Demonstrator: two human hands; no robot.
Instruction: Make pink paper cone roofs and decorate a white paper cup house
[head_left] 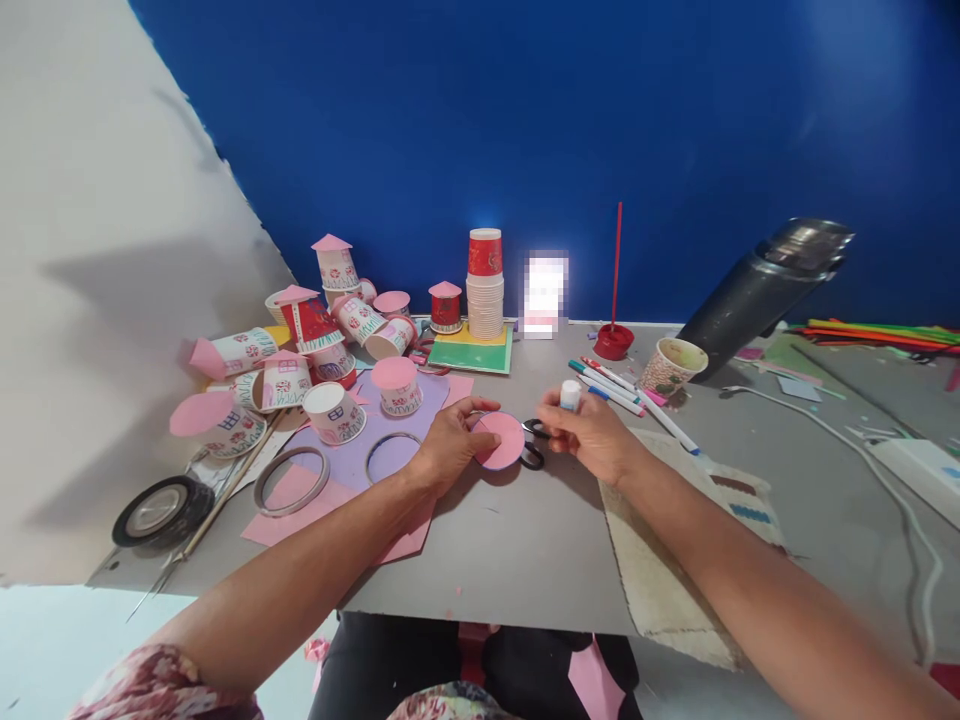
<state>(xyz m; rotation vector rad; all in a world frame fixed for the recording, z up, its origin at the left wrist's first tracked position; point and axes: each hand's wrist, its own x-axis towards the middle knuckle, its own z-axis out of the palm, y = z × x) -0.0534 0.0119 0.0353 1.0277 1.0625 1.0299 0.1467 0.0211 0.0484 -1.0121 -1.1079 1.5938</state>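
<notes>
My left hand [457, 440] pinches the edge of a round pink paper disc [506, 445], thumb resting on its face. Closed around a small white glue stick [571, 393] is my right hand [589, 435], just to the right of the disc. Black-handled scissors [533, 456] show between the disc and my right fingers; their blades are hidden. Left of my left hand, a paper cup with a pink disc on top [397, 387] and a plain white-topped decorated cup [334, 412] stand on purple paper [330, 460].
Decorated cups with pink cone tops [300, 315] crowd the left. Tape rolls [291, 482] lie before them. Stacked cups [486, 290] stand on a green-yellow pad [472, 355]. Markers [611, 385], a patterned cup [673, 366], a leaning black flask [757, 295] and a cloth [660, 540] are rightward.
</notes>
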